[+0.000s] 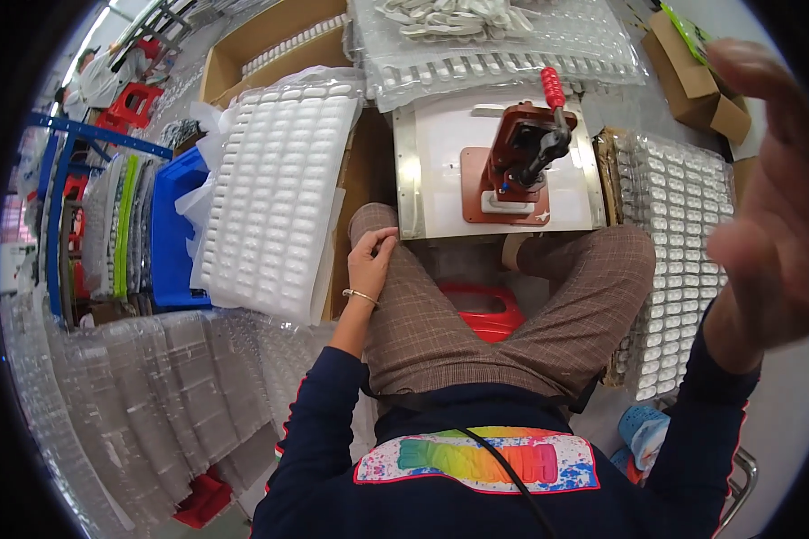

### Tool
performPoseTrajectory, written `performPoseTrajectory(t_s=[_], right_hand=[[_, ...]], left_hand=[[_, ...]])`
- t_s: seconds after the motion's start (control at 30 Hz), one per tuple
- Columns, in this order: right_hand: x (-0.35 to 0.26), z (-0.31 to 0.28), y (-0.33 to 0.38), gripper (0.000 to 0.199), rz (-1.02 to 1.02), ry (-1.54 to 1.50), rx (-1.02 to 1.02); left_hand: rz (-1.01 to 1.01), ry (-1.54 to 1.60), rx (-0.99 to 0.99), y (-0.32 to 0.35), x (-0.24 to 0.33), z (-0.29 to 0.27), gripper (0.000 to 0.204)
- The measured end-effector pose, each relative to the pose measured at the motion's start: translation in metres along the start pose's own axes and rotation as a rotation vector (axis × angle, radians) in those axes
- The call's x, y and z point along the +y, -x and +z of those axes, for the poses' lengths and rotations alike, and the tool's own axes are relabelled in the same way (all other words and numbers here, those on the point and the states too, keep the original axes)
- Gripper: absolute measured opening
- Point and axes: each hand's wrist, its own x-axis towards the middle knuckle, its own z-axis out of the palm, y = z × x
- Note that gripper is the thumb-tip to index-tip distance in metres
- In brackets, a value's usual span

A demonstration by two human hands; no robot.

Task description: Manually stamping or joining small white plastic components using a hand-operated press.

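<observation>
Press handle (553, 88) upright, slightly left-tilted.

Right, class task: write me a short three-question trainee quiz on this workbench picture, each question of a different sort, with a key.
1. True or false: the left hand rests on the person's left knee.
2. Multiple choice: the red-handled hand press stands on
A) a blue crate
B) a white plate with metal edges
C) a cardboard box
3. Fill in: the right hand is raised near the camera, fingers spread, holding ____.

Key: 1 true. 2 B, the white plate. 3 nothing.
</observation>
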Motion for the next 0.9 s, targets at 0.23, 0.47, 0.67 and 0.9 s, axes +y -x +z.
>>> performPoseTrajectory(t_s=[0.23, 0.47, 0.67, 0.9], right_hand=[[0.145, 0.079, 0.071, 0.040, 0.608, -0.376, 0.250], [0.274, 0.165, 0.158, 0.032, 0.838, -0.047, 0.006], [0.305, 0.206, 0.133, 0.032, 0.894, 0.288, -0.109], [0.284, 0.189, 0.170, 0.033, 0.868, 0.084, 0.085]], left_hand=[[0.054, -0.130, 0.134, 0.002, 0.007, 0.001, 0.013], [0.081, -0.233, 0.112, -0.005, 0.014, 0.007, 0.012], [0.019, -0.230, 0.102, -0.010, 0.017, 0.011, 0.010], [0.026, -0.240, 0.114, -0.010, 0.012, 0.011, 0.010]])
